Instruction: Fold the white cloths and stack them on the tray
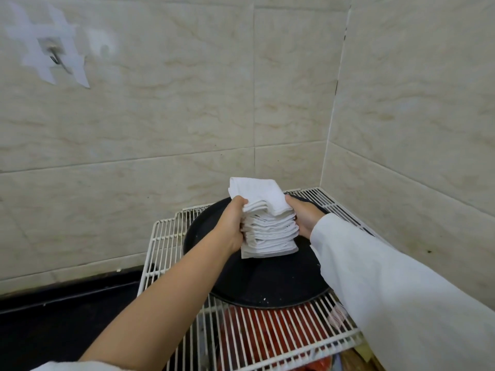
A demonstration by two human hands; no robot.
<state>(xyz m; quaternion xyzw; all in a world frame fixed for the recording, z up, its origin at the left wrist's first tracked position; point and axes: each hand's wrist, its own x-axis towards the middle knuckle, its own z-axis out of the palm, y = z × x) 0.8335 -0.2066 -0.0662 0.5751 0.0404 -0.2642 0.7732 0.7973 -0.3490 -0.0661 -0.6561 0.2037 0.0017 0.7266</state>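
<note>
Head view looks down on a tall stack of folded white cloths [269,234], soft and slightly nubbly, their layered edges showing as thin ragged lines down the near face. The top few cloths [257,194] sit askew, overhanging toward the wall. The stack stands on a round black tray [267,287], matte and speckled with pale lint, toward its far side.

Both hands clasp the stack from opposite sides. The left hand [231,226] presses against the left face with its thumb hooked over the upper cloths; the forearm is bare, the sleeve pushed up near the elbow. The right hand [304,215] cups the right face, fingers curled round the far corner (the fingertips are hidden behind the cloth), and its arm wears a loose white sleeve [401,290].

The tray rests on a white wire rack [166,245] of thin parallel bars, set into the corner. Through the bars at the near edge something red [267,333] shows, too blurred to name. A black counter [53,317] runs to the left. Glossy cream tiles [160,116] with faint marbled veins cover both walls, and a small metal hook [53,56] is fixed high on the left under crossed strips of white tape.
</note>
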